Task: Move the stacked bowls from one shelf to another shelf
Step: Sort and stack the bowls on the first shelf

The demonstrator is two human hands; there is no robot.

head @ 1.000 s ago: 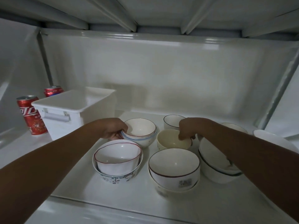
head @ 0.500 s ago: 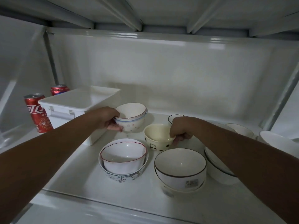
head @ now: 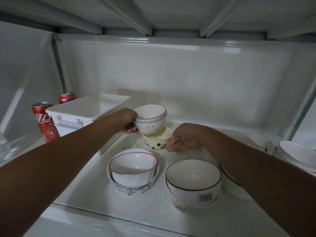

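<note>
My left hand (head: 128, 124) grips the dotted stacked bowls (head: 150, 119) by the rim, raised; my right hand (head: 183, 140) pinches, apparently, the cream bowl (head: 156, 140).

Readable markings are few. The nearer red can (head: 44, 120), standing left of the white box (head: 80, 115), carries large white Chinese characters in the Coca-Cola script on its side; smaller white print beneath them is too small to read. The farther red can (head: 67, 98), behind the box, shows a band of small white print near its top rim, also illegible. The black-rimmed bowl (head: 193, 183) at front right bears a square sticker (head: 205, 197) resembling a QR code; its content cannot be read.
</note>
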